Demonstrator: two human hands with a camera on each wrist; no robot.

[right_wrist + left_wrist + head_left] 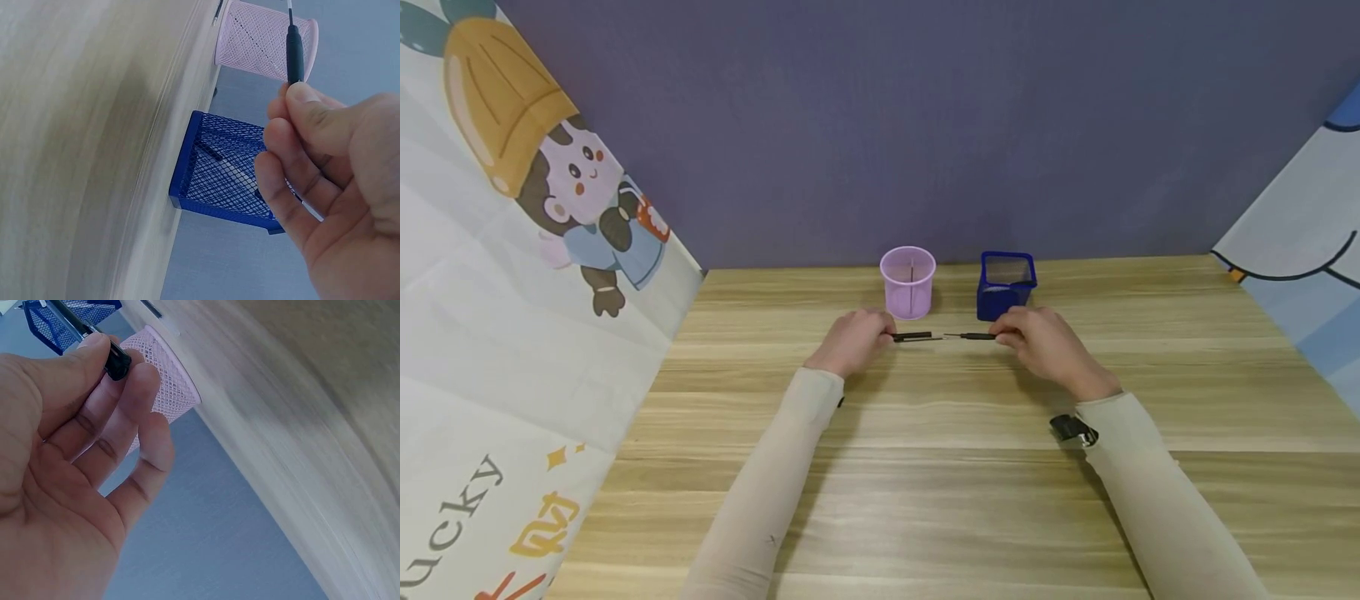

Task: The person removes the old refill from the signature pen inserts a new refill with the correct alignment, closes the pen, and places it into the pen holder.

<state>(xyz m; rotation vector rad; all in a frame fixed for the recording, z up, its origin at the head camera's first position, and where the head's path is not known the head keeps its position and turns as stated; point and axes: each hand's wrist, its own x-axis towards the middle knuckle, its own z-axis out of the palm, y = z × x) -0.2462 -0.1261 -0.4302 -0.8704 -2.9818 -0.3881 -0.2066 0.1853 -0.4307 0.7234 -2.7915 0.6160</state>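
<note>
My left hand (853, 342) pinches a black pen-like piece (913, 335) between thumb and fingers; its dark end (117, 365) shows in the left wrist view. Between thumb and fingertips, my right hand (1051, 348) grips a dark-handled tool (295, 55) with a thin pale shaft, pointing left. Both pieces are level, their tips facing across a narrow gap; contact cannot be told. Behind the left hand stands a pink mesh cup (907, 293) with something thin inside. A blue mesh holder (1002, 300) stands behind the right hand, a pen (236, 175) visible through its mesh.
A thin dark item (151, 309) lies on the wooden table (925, 500) near the pink cup. Along the table's back edge rises a dark blue-grey surface (925, 125). Printed white cloth (490, 333) borders the left side, another printed sheet (1292, 242) the right.
</note>
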